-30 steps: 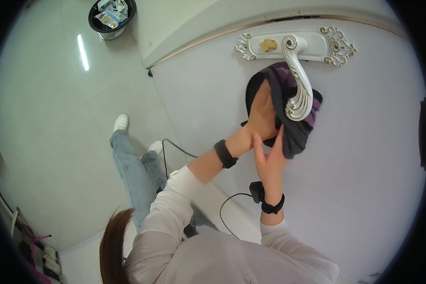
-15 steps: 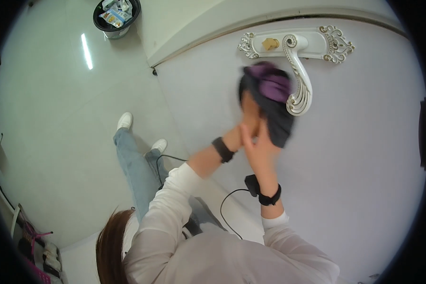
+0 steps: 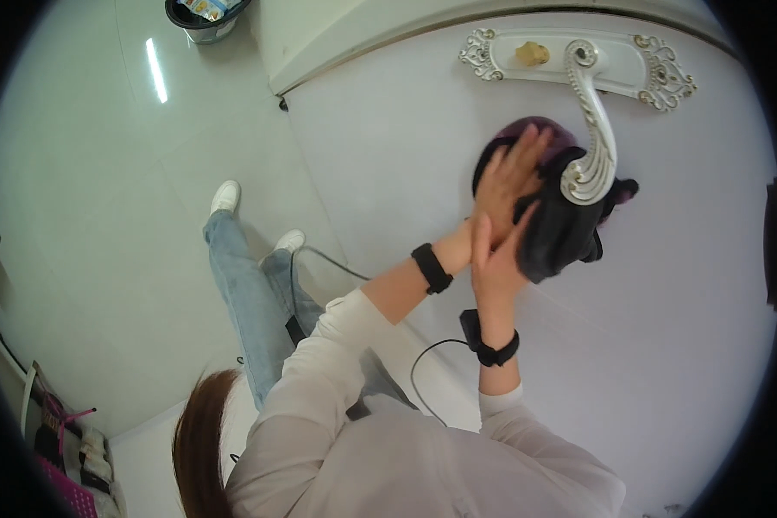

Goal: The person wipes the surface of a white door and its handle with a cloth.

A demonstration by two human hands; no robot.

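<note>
A bundle of black and purple cloth [image 3: 554, 237] is bunched against the white door, just below and behind the curved white door handle [image 3: 591, 173]. My left hand [image 3: 508, 177] lies on the cloth's upper left part, its fingers stretched out and slightly blurred. Below it, my right hand [image 3: 497, 266] holds the black part, with the thumb pointing up and the other fingers mostly hidden by the fabric. My wrists nearly touch. Whether the bundle is one piece or several, I cannot tell.
The ornate white handle plate [image 3: 570, 62] has a gold knob [image 3: 533, 54]. A black-rimmed bin [image 3: 211, 30] with packaging stands on the floor at the far left. Dark cables [image 3: 423, 367] hang near my forearms. Stored items [image 3: 91, 466] sit at the lower left.
Both hands and the cloth have moved right, to behind the handle. My left hand has spread over the cloth, and the bundle's shape has changed. The whole view has shifted slightly.
</note>
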